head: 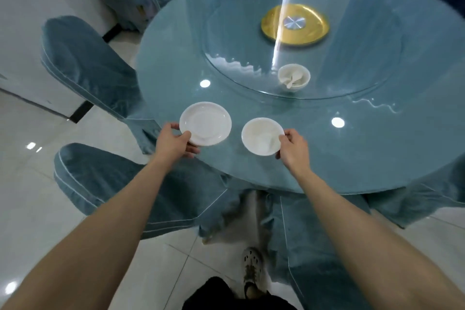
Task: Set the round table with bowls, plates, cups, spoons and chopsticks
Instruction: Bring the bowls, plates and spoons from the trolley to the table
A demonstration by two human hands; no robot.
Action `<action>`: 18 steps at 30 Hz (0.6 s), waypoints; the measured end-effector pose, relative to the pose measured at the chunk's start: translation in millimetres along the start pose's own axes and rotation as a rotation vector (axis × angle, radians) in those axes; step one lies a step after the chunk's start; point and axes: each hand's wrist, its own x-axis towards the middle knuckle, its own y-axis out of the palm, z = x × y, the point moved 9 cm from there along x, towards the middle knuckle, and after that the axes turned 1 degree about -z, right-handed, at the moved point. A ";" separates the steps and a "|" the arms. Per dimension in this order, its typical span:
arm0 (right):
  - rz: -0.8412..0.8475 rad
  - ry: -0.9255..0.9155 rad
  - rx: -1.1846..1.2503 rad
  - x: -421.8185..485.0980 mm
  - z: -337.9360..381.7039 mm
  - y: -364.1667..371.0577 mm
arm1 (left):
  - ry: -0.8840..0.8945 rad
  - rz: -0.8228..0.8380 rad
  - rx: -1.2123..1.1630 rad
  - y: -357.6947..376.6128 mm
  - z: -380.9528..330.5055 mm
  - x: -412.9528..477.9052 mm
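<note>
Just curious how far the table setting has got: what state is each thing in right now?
Plate: left hand grips its rim.
Near bowl: right hand pinches its rim.
Far bowl: upright on the glass turntable, spoon inside.

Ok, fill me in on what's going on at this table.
A person is setting the round table. Their left hand grips the rim of a white plate near the table's front edge, and their right hand pinches the rim of a white bowl just beside it. A second bowl with a white spoon inside sits further in on the glass turntable. No cups or chopsticks are in view.
</note>
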 end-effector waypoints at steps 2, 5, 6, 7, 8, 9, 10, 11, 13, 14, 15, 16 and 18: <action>-0.032 0.029 0.046 11.2 -6.2 -7.8 | -0.010 0.022 -0.020 18.2 -8.9 20.8; -0.071 0.071 0.076 28.2 -14.0 -17.7 | -0.029 0.057 -0.030 46.6 -22.9 52.6; -0.079 0.082 0.078 33.9 -16.2 -19.4 | -0.032 0.070 -0.028 55.6 -26.9 62.3; -0.088 0.091 0.080 39.4 -18.2 -21.1 | -0.032 0.083 -0.025 65.0 -31.0 71.6; -0.099 0.099 0.085 45.6 -19.1 -23.1 | -0.030 0.098 -0.021 75.0 -35.7 80.9; -0.111 0.105 0.088 51.7 -18.9 -24.6 | -0.025 0.112 -0.015 84.4 -40.8 89.5; -0.123 0.112 0.091 58.4 -18.7 -25.9 | -0.023 0.128 -0.011 94.5 -45.8 98.7; -0.134 0.120 0.095 64.8 -18.4 -27.2 | -0.025 0.139 -0.011 104.0 -50.4 106.9; -0.165 0.141 0.096 79.2 -16.7 -31.4 | -0.030 0.158 -0.013 122.9 -60.2 126.0; -0.179 0.147 0.095 84.2 -15.7 -33.6 | -0.031 0.163 -0.016 129.9 -63.5 133.8; -0.198 0.154 0.096 91.6 -14.4 -36.5 | -0.033 0.173 -0.018 138.6 -68.2 144.6; -0.215 0.163 0.097 98.3 -13.2 -39.1 | -0.035 0.183 -0.017 145.9 -71.8 155.0; -0.241 0.180 0.091 112.4 -11.3 -44.0 | -0.042 0.204 -0.011 160.6 -77.6 175.8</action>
